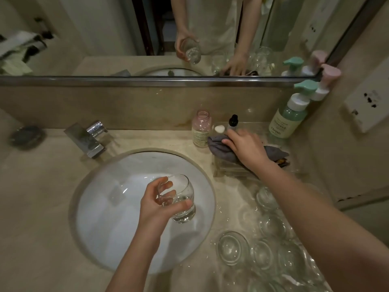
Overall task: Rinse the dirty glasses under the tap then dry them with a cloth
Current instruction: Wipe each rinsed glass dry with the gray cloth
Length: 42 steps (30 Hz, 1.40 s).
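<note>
A beige stone counter [42, 207] surrounds a round white sink [117, 218]. Over the sink, the left hand [160, 205] curls around a tilted glass [183, 201]. Right of the sink, the right hand [246, 148] lies on a grey cloth [221, 149], fingers extended; more glasses [233, 247] stand nearer the person
</note>
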{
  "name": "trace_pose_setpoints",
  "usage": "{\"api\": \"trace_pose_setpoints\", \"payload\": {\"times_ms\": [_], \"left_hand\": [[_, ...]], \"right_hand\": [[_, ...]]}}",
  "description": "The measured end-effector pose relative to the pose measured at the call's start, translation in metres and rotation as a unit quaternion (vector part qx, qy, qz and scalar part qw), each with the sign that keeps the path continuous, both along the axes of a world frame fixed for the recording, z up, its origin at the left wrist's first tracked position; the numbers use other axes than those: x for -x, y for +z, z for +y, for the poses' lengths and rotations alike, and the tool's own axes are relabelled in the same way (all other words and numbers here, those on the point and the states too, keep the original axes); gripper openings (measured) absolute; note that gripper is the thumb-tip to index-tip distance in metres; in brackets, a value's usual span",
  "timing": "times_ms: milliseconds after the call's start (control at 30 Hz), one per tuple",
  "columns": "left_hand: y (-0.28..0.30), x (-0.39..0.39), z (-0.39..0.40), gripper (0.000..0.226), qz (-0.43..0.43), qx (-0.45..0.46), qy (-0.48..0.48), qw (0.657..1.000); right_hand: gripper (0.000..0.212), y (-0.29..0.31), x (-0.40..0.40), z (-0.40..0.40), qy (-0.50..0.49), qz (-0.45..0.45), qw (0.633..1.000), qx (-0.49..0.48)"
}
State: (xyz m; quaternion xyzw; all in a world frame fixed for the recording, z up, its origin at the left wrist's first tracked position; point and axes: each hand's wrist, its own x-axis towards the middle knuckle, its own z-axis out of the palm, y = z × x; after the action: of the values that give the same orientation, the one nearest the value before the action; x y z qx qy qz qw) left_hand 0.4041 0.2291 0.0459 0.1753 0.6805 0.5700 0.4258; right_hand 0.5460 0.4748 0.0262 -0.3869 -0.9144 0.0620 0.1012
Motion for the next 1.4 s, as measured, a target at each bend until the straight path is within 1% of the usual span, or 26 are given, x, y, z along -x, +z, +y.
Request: {"api": "trace_pose_setpoints", "payload": {"times_ms": [67, 133, 233, 300, 333, 400, 500, 600, 667, 700, 767, 867, 933, 1000, 1100, 1167, 1267, 1333, 1400], "left_hand": [[0.004, 0.004, -0.002, 0.096, -0.001, -0.009, 0.002, 1.000], [0.008, 0.011, -0.004, 0.091, -0.002, -0.024, 0.003, 1.000], [0.018, 0.024, -0.008, 0.091, -0.005, -0.056, 0.009, 0.998], [0.026, 0.034, -0.013, 0.086, -0.006, -0.078, 0.007, 0.997], [0.032, 0.040, -0.016, 0.083, -0.007, -0.091, 0.004, 0.996], [0.043, 0.052, -0.022, 0.084, -0.015, -0.117, -0.002, 0.993], [0.061, 0.069, -0.034, 0.085, -0.031, -0.161, -0.013, 0.986], [0.078, 0.077, -0.047, 0.085, -0.049, -0.207, -0.041, 0.976], [0.084, 0.080, -0.056, 0.081, -0.057, -0.223, -0.044, 0.972], [0.086, 0.081, -0.062, 0.078, -0.057, -0.227, -0.043, 0.971], [0.088, 0.084, -0.073, 0.072, -0.042, -0.237, -0.040, 0.970], [0.094, 0.086, -0.090, 0.057, 0.001, -0.238, -0.058, 0.970], [0.097, 0.088, -0.101, 0.050, 0.014, -0.248, -0.068, 0.966], [0.097, 0.090, -0.110, 0.049, 0.003, -0.251, -0.074, 0.965], [0.098, 0.092, -0.123, 0.049, -0.058, -0.247, -0.082, 0.964], [0.100, 0.092, -0.129, 0.050, -0.087, -0.248, -0.094, 0.960], [0.105, 0.091, -0.131, 0.047, -0.115, -0.260, -0.120, 0.951], [0.107, 0.088, -0.131, 0.048, -0.095, -0.254, -0.128, 0.954], [0.113, 0.085, -0.131, 0.050, -0.042, -0.247, -0.128, 0.960]], "right_hand": [[0.029, 0.014, 0.007, -0.010, -0.010, 0.055, 0.998, 0.005], [0.028, 0.032, 0.013, -0.022, -0.026, 0.129, 0.990, 0.041], [0.023, 0.062, 0.022, -0.050, -0.050, 0.259, 0.960, 0.093], [0.018, 0.082, 0.028, -0.077, -0.058, 0.318, 0.940, 0.110], [0.015, 0.091, 0.032, -0.092, -0.059, 0.340, 0.931, 0.119], [0.010, 0.105, 0.042, -0.123, -0.053, 0.380, 0.913, 0.138], [0.009, 0.117, 0.060, -0.170, -0.046, 0.440, 0.877, 0.190], [0.016, 0.126, 0.082, -0.216, -0.043, 0.491, 0.836, 0.240], [0.018, 0.127, 0.096, -0.240, -0.050, 0.528, 0.809, 0.254], [0.021, 0.127, 0.102, -0.251, -0.054, 0.540, 0.801, 0.252], [0.027, 0.127, 0.113, -0.271, -0.057, 0.548, 0.802, 0.230], [0.049, 0.128, 0.127, -0.301, -0.072, 0.530, 0.821, 0.199], [0.056, 0.127, 0.133, -0.317, -0.086, 0.516, 0.833, 0.179], [0.053, 0.124, 0.139, -0.329, -0.097, 0.515, 0.836, 0.165], [0.044, 0.123, 0.142, -0.339, -0.109, 0.506, 0.843, 0.146], [0.043, 0.126, 0.140, -0.341, -0.113, 0.509, 0.836, 0.168], [0.042, 0.132, 0.135, -0.340, -0.110, 0.546, 0.802, 0.215], [0.036, 0.136, 0.132, -0.341, -0.114, 0.573, 0.778, 0.230], [0.038, 0.138, 0.129, -0.345, -0.126, 0.582, 0.775, 0.213]]}}
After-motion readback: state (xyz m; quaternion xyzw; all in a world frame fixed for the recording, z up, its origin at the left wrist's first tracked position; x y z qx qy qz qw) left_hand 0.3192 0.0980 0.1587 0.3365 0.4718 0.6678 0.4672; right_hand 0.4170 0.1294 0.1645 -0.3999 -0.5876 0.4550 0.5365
